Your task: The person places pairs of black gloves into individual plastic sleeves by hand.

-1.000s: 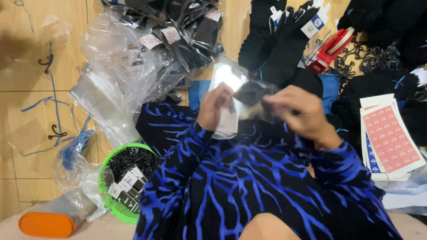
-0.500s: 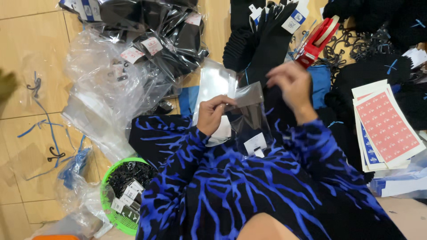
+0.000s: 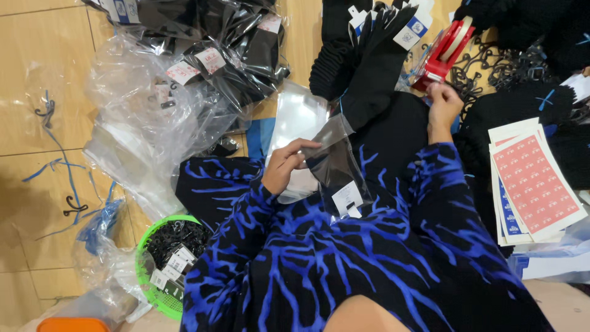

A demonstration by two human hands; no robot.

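My left hand [image 3: 284, 165] pinches the clear bag [image 3: 340, 175] with a dark item inside, resting on my lap. My right hand [image 3: 442, 106] reaches the red tape dispenser [image 3: 444, 54], fingers closing at the tape. The bag looks filled but unsealed; loose gloves [image 3: 375, 55] wait on the floor.

My right hand [image 3: 444, 106] hides the tape end; the orange tub [image 3: 70, 324] is cut off at the bottom edge.

I counted two hands [image 3: 289, 166], one red tape dispenser [image 3: 447, 52], one green basket [image 3: 147, 289], and one stack of red sticker sheets [image 3: 534, 184].
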